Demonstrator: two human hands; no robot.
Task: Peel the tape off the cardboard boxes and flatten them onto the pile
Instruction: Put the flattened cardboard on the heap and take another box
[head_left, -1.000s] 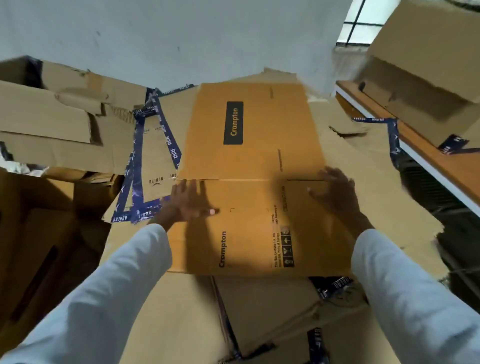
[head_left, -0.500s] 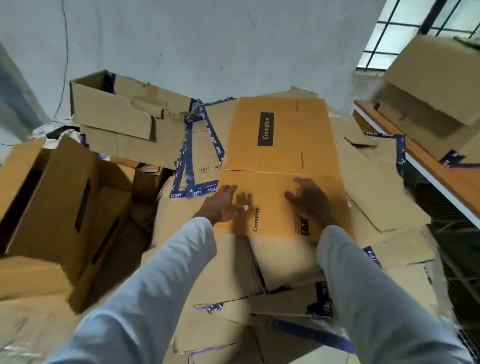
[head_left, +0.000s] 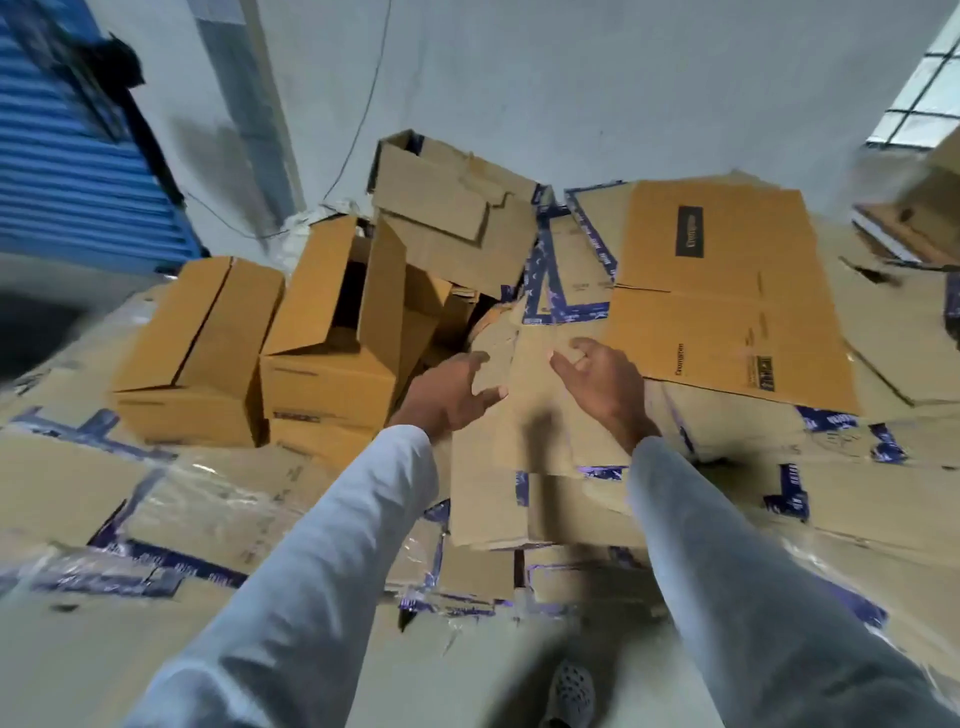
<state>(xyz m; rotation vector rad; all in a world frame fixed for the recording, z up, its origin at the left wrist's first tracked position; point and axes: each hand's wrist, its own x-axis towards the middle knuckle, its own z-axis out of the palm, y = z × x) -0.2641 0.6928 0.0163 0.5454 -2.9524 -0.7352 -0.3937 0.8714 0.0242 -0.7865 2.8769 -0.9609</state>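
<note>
A: How much of the work is seen as done?

B: One orange printed box (head_left: 727, 296) is already laid flat on the pile (head_left: 545, 467), at its far right part. Under it and around it many other flattened sheets are spread, several with blue tape (head_left: 566, 312) left on them. So this box is judged as finished, but the tape on the older sheets is not all removed.

A: And what is left?

B: At the far left edge of the pile some boxes are not yet flattened: a closed box (head_left: 192, 353), an open box (head_left: 337, 332) standing just beside it, and a crumpled box (head_left: 447, 208) leaning behind them near the wall. These are judged as the next work.

A: How are the hands held?

B: Both hands are held above the pile and nothing is gripped. The left hand (head_left: 447, 395) is shown with fingers apart and relaxed, near the open box. The right hand (head_left: 602, 379) is shown with fingers loose and spread too, just beside the near left corner of the flat orange box.

A: Is something standing in the way?

B: The loose sheets and clear plastic film (head_left: 218, 499) on the floor could slip under the foot (head_left: 571, 691). More cardboard (head_left: 914, 228) is stacked at the right, and a blue shutter (head_left: 67, 156) is seen at the left.
</note>
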